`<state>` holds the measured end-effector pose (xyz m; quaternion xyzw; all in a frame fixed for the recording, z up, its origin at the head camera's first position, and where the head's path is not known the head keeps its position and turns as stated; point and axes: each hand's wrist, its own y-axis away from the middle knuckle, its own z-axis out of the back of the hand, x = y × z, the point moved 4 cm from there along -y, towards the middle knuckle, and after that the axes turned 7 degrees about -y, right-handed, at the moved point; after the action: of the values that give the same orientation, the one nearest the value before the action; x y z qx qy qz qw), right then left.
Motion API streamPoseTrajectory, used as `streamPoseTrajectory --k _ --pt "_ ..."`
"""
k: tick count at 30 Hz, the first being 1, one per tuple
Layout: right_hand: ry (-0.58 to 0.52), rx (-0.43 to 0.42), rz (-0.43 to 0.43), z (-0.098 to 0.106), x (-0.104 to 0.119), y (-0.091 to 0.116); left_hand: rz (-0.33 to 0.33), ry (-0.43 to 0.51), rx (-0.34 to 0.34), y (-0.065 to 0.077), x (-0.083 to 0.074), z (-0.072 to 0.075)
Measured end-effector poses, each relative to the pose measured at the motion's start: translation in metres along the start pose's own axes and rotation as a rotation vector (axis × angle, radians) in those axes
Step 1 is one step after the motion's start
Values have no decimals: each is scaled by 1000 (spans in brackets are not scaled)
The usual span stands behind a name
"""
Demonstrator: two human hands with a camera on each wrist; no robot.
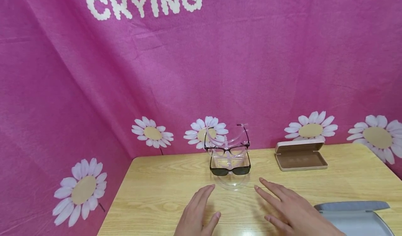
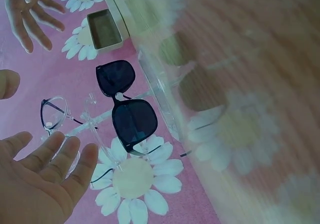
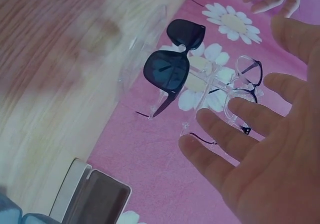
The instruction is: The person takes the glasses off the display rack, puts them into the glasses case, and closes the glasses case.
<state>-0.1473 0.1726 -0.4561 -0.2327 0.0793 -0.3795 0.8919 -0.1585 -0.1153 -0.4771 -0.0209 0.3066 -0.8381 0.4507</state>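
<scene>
A clear plastic display stand (image 1: 233, 186) on the table bears two pairs of glasses, one above the other. Dark-lensed sunglasses (image 1: 230, 171) sit on the lower tier, and clear-lensed eyeglasses (image 1: 226, 148) with a dark upper rim are on the upper one. My left hand (image 1: 197, 213) is in front of the stand to the left, fingers extended, holding nothing. To the right, my right hand (image 1: 287, 206) reaches toward the stand, its fingers spread and bare of any object. Both hands are apart from the glasses; the right wrist view shows the right palm and fingers (image 3: 225, 136).
An open glasses case (image 1: 301, 159) with a brown interior stands at the back right. Nearer, at the front right, lies an open grey-blue case (image 1: 355, 218), partly behind my right forearm. A pink cloth (image 1: 251, 72) with daisies hangs behind the wooden table (image 1: 150, 187).
</scene>
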Motion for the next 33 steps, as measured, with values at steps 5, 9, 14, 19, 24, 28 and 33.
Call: streamPoseTrajectory --k 5,9,14,19,24,28,33 --pt "-21 30 -47 1 0 -2 26 43 24 -2 1 2" --pt "-33 43 -70 2 0 -3 39 97 27 -4 3 2" --pt "-14 14 -56 3 -1 -4 33 138 -3 -5 6 3" --pt "-9 -28 -46 5 -2 -6 36 182 -19 -7 7 4" --pt "-2 -25 -60 5 -4 -8 45 230 4 -10 8 5" --pt "-14 -29 -65 5 -4 -9 49 239 3 -10 7 5" --pt "-52 -61 -53 7 -4 -11 65 244 -16 -12 9 6"
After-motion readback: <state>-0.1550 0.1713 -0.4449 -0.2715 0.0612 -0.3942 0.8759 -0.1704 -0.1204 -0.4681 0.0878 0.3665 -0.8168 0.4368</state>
